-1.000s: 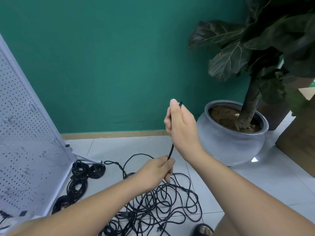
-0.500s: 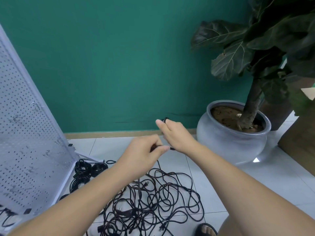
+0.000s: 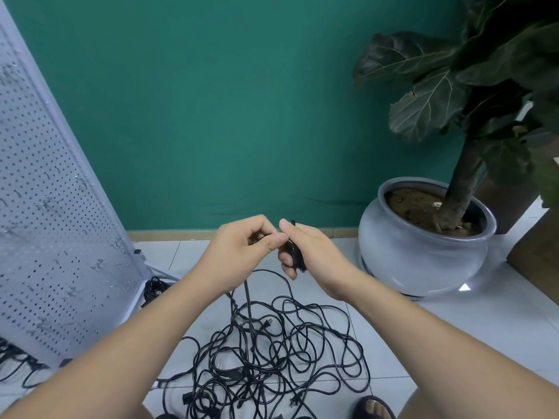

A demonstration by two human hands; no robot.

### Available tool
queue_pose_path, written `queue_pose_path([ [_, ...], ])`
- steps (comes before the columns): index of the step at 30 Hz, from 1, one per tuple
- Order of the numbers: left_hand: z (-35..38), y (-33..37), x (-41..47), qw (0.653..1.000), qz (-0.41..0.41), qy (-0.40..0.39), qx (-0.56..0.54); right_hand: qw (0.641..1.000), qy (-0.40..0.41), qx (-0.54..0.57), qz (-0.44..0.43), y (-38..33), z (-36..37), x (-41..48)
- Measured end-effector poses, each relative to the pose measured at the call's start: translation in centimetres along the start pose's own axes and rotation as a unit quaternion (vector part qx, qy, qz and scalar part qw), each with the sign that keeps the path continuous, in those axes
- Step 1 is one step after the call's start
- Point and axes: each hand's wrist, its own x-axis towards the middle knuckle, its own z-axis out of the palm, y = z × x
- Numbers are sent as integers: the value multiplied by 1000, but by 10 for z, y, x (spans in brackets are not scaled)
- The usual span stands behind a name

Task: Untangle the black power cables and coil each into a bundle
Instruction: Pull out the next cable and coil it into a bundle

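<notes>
- A tangled heap of black power cables [image 3: 272,352] is spread on the white tiled floor [image 3: 453,343].
- One black strand [image 3: 247,294] is drawn up from it and pinched by the left hand [image 3: 239,255].
- Small black loops [image 3: 295,255] are gripped in the curled right hand [image 3: 314,255], just beside the left.
- A round grey ceramic plant pot [image 3: 423,261] is set beyond, to the right.

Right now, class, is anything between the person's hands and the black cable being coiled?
Nothing visible: the left hand pinches the cable and the right hand holds its loops. Below, the cable runs into the tangle on the floor, which may snag it.
</notes>
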Motion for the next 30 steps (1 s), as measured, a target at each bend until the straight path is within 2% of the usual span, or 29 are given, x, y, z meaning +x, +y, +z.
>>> queue_pose_path([
  [4, 3, -3, 5, 995, -21, 25, -94, 999, 10, -34, -17, -1, 5, -3],
  [6, 3, -6, 8, 993, -31, 33, -107, 1000, 21, -1, -17, -1, 6, -3],
  [9, 5, -7, 9, 993, -30, 4, -113, 999, 15, 52, 0, -6, 7, -5],
  [11, 3, -7, 9, 991, -32, -22, -127, 997, -13, 72, 33, -8, 8, -7],
  [14, -10, -11, 15, 993, -15, -41, -105, 986, -108, 68, 110, -12, 6, -13],
  [17, -15, -11, 15, 993, -22, -56, -103, 976, -162, 88, 115, -18, 3, -18],
  [22, 17, -4, 7, 983, -99, -51, -149, 995, -76, 62, 19, -19, 6, -15],
  [25, 38, -18, 4, 972, -148, -75, -168, 994, -26, 95, -44, -20, 8, -12],
  [27, 52, -28, -1, 972, -163, -97, -138, 991, 19, 105, -78, -25, 6, -10],
  [30, 69, -39, -10, 970, -181, -118, -110, 986, 107, 44, -122, -30, -3, -4],
])
